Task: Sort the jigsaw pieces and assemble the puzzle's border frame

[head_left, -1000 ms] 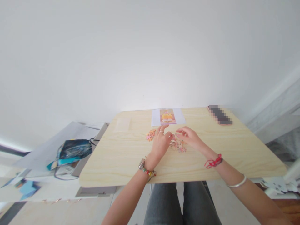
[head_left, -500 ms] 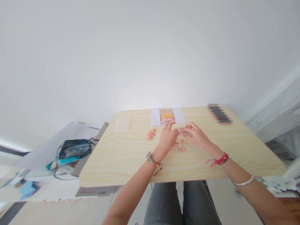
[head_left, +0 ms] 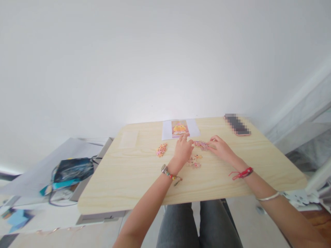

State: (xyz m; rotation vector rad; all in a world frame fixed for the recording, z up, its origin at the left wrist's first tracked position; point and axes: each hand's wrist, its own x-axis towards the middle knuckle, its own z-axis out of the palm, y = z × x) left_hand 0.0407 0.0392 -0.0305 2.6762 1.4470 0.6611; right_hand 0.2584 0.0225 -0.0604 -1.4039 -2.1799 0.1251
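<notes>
Between my two hands lies a pinkish-purple cluster of jigsaw puzzle pieces; whether they are joined is too small to tell. My left hand is at the cluster's left end, palm down, fingers loosely apart. From the right, my right hand reaches the other end with its thumb and fingers stretched out, touching the edge. Nearer to me is a loose heap of pale pink and yellow pieces, partly behind my left hand. Left of that hand sits an orange and pink heap of pieces.
Against the wall lies a white sheet with a printed picture of a yellow figure. A phone, pixelated, is at the back right of the wooden table. A pale, clear sheet lies at the left. Beyond the table's left edge is a dark bag.
My hands have moved slightly apart, and the pinkish cluster between them shows more fully. My right hand's fingers have loosened. The whole view has shifted a little.
</notes>
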